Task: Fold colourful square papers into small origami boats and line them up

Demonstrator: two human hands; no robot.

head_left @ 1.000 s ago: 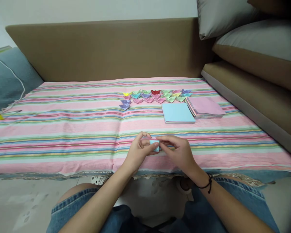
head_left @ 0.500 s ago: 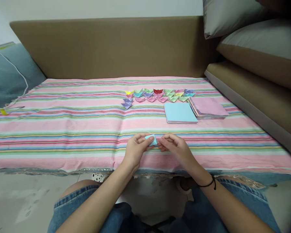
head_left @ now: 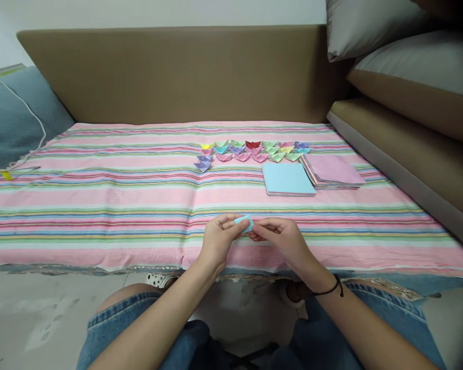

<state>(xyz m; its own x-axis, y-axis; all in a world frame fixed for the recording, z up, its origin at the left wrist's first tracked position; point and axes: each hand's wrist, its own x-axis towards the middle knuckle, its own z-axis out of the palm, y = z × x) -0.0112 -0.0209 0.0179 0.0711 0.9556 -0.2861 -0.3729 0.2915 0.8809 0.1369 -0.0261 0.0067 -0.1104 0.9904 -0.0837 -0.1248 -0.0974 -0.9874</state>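
A small folded piece of light blue paper (head_left: 239, 220) is between my two hands, above the striped cloth near its front edge. My left hand (head_left: 220, 236) pinches it from the left, thumb on top. The fingertips of my right hand (head_left: 280, 236) close on its right corner, and they hide part of that edge. Beyond my hands lie a stack of light blue square paper (head_left: 288, 179) and, against its right side, a stack topped with pink paper (head_left: 334, 170). Several small folded paper boats (head_left: 242, 156) in many colours stand in rows behind the stacks.
The pink striped cloth (head_left: 100, 200) covers the seat, with a brown backrest (head_left: 177, 77) behind it. Cushions (head_left: 416, 87) are piled at the right. A white cable (head_left: 36, 121) and a yellow tag (head_left: 6, 175) lie at the far left.
My right fingertips have moved left onto the paper's right corner. The light blue paper has turned slightly and shows less of its face; my left hand still pinches it.
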